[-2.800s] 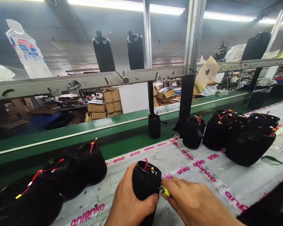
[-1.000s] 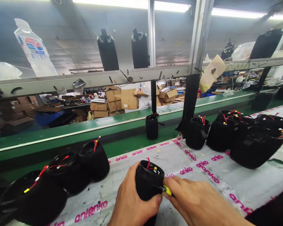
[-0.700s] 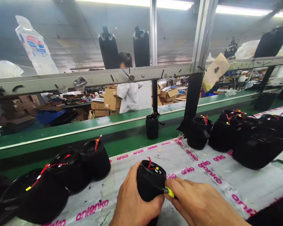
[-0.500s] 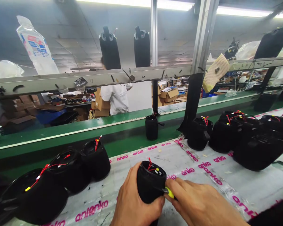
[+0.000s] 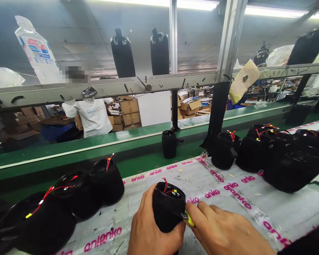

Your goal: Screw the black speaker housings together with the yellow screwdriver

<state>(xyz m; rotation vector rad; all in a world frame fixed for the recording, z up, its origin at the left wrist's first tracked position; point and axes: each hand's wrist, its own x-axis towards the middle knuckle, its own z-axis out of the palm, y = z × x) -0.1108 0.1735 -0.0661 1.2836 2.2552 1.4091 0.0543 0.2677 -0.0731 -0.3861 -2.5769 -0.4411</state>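
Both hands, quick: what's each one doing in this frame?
Left hand: closed around a black cylindrical housing.
Right hand: closed on a yellow-handled tool, its tip at the housing's side.

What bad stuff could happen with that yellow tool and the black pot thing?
The yellow tool in the right hand has its metal end against the side of the black pot. If it slipped, it might poke the left hand, whose thumb is very close.

It could also scratch the pot's outside.

The thin red wires stick up from the open top, so a finger might snag them.
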